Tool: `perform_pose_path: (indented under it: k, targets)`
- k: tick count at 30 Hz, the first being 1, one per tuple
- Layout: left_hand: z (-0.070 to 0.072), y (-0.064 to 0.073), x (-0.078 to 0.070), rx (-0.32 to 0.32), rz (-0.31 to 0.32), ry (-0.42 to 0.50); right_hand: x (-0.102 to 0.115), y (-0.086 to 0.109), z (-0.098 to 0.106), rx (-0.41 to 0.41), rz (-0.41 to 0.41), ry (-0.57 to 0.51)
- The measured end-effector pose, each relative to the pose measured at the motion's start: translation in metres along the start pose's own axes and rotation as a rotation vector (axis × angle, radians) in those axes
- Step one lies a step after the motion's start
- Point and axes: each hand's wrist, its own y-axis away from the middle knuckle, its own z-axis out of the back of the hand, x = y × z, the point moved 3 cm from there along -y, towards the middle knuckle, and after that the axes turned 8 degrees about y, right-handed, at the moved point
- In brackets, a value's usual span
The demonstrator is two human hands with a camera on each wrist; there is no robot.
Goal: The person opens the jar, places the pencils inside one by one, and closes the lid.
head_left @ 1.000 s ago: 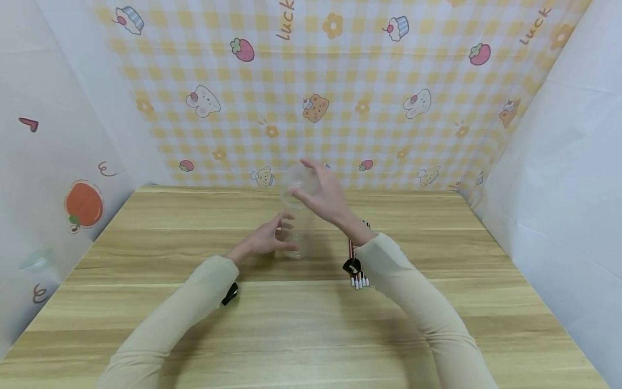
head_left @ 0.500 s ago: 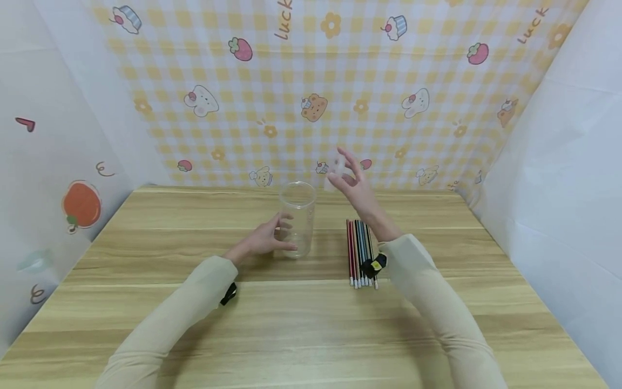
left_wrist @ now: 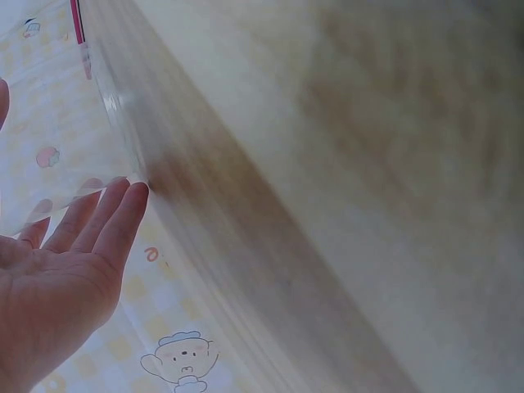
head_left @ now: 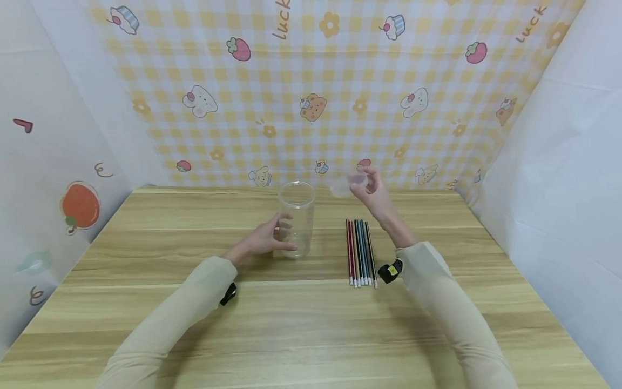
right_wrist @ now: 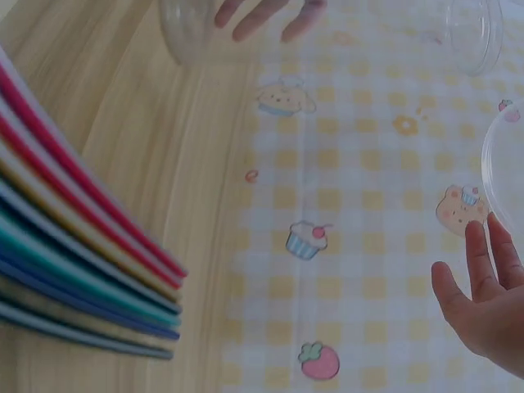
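A tall clear plastic jar stands upright and uncovered on the wooden table. My left hand holds its left side low down, thumb in front and fingers behind; in the left wrist view those fingers show along the clear wall. Up and to the right, my right hand pinches a translucent round lid above the table's back part. The lid's curved edge also shows in the right wrist view, beside the fingertips. Several pencils lie side by side right of the jar, their white ends toward me.
The light wooden table ends at a checked cloth backdrop. White sheets hang on the left and right. Black wrist cameras sit by both sleeves.
My right hand has lifted the lid off the jar's mouth and carried it to the right. The pencils beneath that forearm have come into full view. My left hand and the jar have stayed put.
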Motion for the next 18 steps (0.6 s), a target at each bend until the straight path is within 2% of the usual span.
perform_pose_path:
  k: [9,13,18]
  targets:
    - [0.000,0.000,0.000,-0.007,-0.003,-0.013,-0.024,0.011,0.029,0.033,-0.014,0.109]
    - [-0.001,0.000,-0.001,-0.013,0.000,-0.010,-0.037,0.016,0.042,0.020,-0.045,0.107]
    - [-0.001,0.001,-0.003,-0.007,-0.008,-0.001,-0.055,0.022,0.059,-0.037,-0.099,0.113]
